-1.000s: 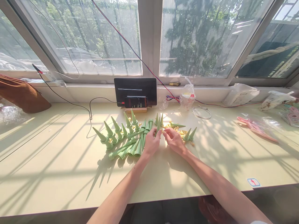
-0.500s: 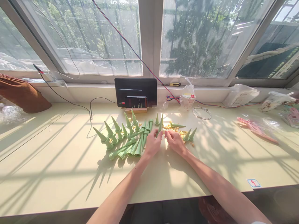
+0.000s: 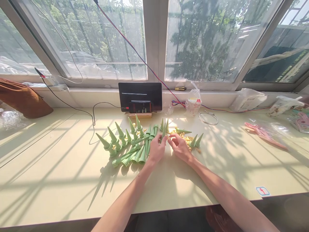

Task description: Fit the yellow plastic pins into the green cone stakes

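Note:
My left hand is closed around a green plastic cone spike, its tip pointing up and away. My right hand pinches at the base of that spike with thumb and forefinger; what it holds is too small to name. Left of my hands lies a pile of green cone spikes, some upright, some lying flat. Behind my right hand are small yellow pieces scattered on the pale table, plus two short green cones.
A dark tablet with a phone leaning on it stands at the window sill. A plastic bag, a white cable coil, pink items and a brown cloth lie around.
Both hands stay at the same spot with the spike between them. My right fingers have shifted slightly at the spike's base. The view tilted a little.

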Demonstrator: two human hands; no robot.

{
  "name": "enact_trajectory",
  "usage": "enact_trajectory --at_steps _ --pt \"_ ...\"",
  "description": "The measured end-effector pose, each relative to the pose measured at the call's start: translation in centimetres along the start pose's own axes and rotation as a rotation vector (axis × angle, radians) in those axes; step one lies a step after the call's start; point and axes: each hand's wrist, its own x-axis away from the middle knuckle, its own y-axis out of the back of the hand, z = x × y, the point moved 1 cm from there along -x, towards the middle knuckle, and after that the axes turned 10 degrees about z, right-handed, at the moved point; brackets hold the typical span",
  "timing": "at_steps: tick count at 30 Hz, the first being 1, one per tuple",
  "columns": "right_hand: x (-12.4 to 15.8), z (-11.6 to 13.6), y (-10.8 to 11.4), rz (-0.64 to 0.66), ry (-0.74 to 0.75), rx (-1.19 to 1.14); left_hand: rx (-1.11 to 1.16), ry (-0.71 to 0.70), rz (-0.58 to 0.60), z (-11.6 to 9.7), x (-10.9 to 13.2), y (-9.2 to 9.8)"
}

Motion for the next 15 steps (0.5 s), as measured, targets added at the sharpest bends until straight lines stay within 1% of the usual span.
enact_trajectory --at_steps 9,15 --pt "-0.2 -0.54 -0.09 -0.004 -0.012 0.042 -0.018 -0.002 0.013 -0.02 0.06 0.06" --pt "-0.33 -0.49 -0.02 -0.041 0.011 0.12 -0.01 0.0 0.04 -0.06 0.13 0.08"
